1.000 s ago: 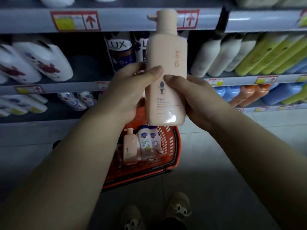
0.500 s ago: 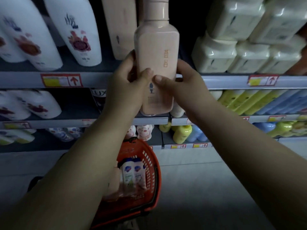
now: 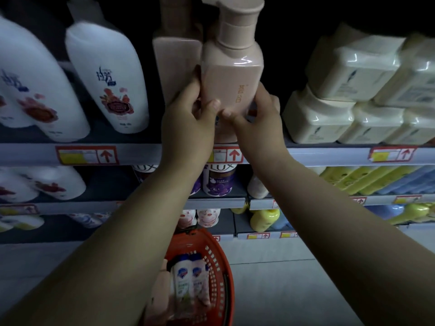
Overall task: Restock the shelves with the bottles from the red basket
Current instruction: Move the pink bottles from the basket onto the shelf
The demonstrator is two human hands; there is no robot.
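— How many peach bottles?
— Three: the held pump bottle (image 3: 231, 85), a second peach bottle (image 3: 176, 57) just behind it on the top shelf (image 3: 141, 152), and a third peach bottle (image 3: 160, 292) in the red basket (image 3: 222, 267), beside two small white bottles (image 3: 182, 285).
— And the grip?
— The left hand (image 3: 188, 114) and right hand (image 3: 261, 116) clamp its lower half. The thumbs meet on the front and the fingers curl round the sides. The bottle stands upright, its base at the shelf lip.

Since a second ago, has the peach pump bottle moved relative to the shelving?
Yes, up: the peach pump bottle is now above the arrow-tagged shelf rail; earlier it was mostly below it.
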